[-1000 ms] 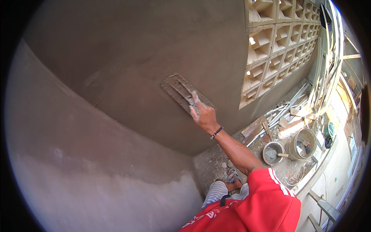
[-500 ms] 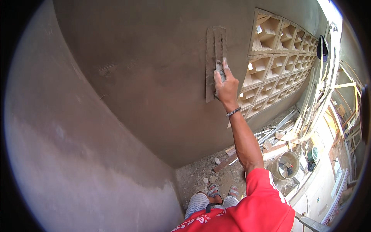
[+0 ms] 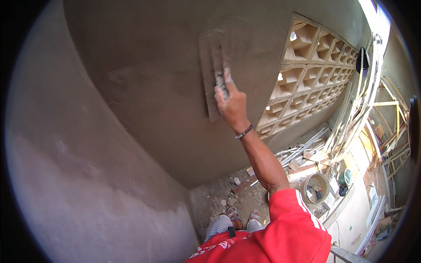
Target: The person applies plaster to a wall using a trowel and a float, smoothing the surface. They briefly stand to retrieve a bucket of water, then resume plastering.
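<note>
A person in a red shirt (image 3: 276,236), white stripes down the sleeve, stands in striped shorts (image 3: 219,225) and sandals (image 3: 233,213) on a rubble-strewn floor (image 3: 210,199). Close on the left, a smooth wall (image 3: 83,175) rises, pale in its lower part and darker above. The right arm reaches up and forward, a dark bracelet (image 3: 244,132) around the wrist. At its end, the right hand (image 3: 231,103) has its grip closed around the handle of a trowel (image 3: 206,72), one finger stretched toward the blade's upper end. The left hand is out of sight, its grip impossible to tell. The trowel, slightly blurred, lies against the grey plaster (image 3: 162,109) of the facing wall, long side nearly upright, its top leaning a little left. Faint curved marks show in the plaster just above the blade; a rougher patch sits well to its left. To the right of the trowel, cream vent blocks (image 3: 287,79) fill an opening in rows. On the floor beyond the arm stand a bucket (image 3: 322,179) with things inside and, near it, a green pail (image 3: 347,176). Scrap boards (image 3: 302,168) lie along the wall's foot. Farther right, long poles (image 3: 351,127) lean near a dark cap (image 3: 362,61).
</note>
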Tool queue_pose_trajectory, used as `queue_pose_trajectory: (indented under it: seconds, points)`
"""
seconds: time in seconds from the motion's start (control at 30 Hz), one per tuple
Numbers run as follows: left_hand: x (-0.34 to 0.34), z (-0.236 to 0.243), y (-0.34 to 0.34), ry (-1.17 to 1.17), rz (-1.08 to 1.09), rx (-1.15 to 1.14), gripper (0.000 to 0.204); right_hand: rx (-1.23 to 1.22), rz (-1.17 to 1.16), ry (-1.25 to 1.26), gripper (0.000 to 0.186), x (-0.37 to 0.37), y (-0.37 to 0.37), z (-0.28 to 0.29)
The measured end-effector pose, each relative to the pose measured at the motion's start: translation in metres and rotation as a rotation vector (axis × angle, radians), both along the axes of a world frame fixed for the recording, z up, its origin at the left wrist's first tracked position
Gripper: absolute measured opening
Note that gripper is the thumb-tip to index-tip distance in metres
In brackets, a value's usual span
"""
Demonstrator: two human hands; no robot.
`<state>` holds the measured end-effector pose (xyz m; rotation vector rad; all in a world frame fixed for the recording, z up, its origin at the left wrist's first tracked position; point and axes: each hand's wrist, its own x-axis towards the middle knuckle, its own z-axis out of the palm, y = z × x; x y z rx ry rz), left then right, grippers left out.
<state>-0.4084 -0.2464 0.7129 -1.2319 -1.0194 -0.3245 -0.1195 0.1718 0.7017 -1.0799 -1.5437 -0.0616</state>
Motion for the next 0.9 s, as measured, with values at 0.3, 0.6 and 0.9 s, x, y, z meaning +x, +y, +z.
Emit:
queue_pose_trajectory:
  seconds: [0.3,0.6,0.9]
  points:
    - [0.0,-0.003,0.006,0.054,-0.031,0.084,0.029,0.152,-0.193,0.055,0.051,0.085,0.035,0.04]
    - [0.002,-0.008,0.01,-0.004,0.027,0.162,0.027,0.14,-0.144,0.0,0.052,0.095,0.031,0.035]
    - [0.015,-0.015,0.043,-0.175,0.06,0.263,0.023,0.045,-0.291,-0.194,0.054,0.13,0.032,-0.084]
